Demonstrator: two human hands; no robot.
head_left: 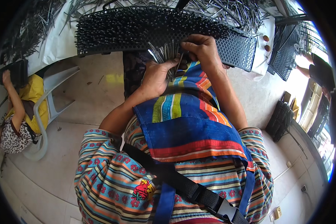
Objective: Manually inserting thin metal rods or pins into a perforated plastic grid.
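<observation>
The left hand is curling closed around a fanned bundle of thin grey metal pins. The right hand is pinching the bundle's pins with fingertips together, directly before the black perforated plastic tray studded with upright pins.

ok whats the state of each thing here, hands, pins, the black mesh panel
left hand: closed around a fanned bundle of metal pins
bundle of metal pins: held upright, tips spread
right hand: fingertips pinching at the bundle
black mesh panel: lying flat on the table, mostly filled with pins, right end bare
loose pins: heaped on the white table cover
</observation>
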